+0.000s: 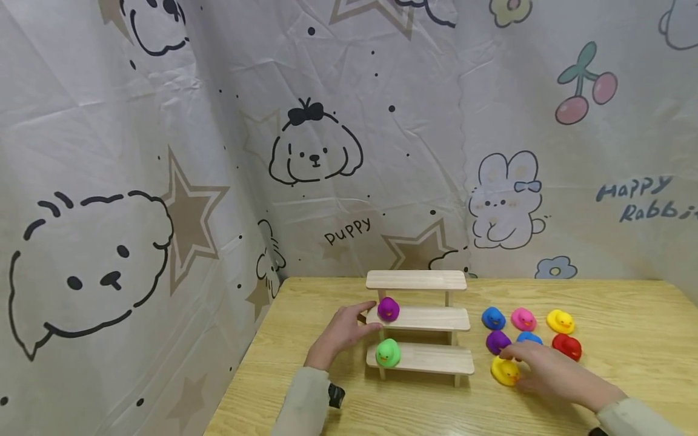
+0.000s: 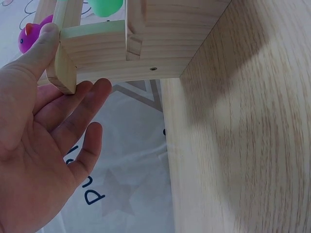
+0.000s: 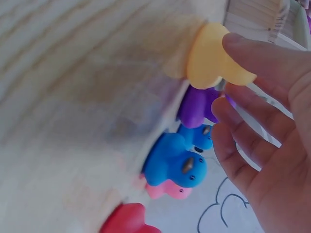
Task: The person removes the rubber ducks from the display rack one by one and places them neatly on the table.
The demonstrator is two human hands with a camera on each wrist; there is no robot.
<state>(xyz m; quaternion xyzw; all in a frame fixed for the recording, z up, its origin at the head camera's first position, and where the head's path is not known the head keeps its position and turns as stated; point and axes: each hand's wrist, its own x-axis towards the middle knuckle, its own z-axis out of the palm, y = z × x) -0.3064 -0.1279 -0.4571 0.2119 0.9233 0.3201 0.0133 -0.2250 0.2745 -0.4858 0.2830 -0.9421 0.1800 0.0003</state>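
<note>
My left hand (image 1: 345, 332) holds the left end of the middle board of a three-tier wooden display stand (image 1: 431, 361). In the left wrist view the thumb lies on the board (image 2: 62, 73) and fingertips touch it from the other side. A purple rubber duck (image 1: 388, 309) sits on the middle tier beside that hand, and a green duck (image 1: 388, 353) on the lowest tier. Right of the stand, my right hand (image 1: 556, 369) pinches a yellow duck (image 1: 505, 371) at table level, its thumb across the duck (image 3: 206, 58) in the right wrist view.
Around the right hand stand a purple duck (image 1: 497, 342), a blue duck (image 1: 529, 339) partly hidden by it, and a red duck (image 1: 567, 347). Behind them are blue (image 1: 493, 318), pink (image 1: 523, 319) and yellow (image 1: 560, 321) ducks. A printed cloth (image 1: 414, 151) hangs behind the wooden table (image 1: 414, 412).
</note>
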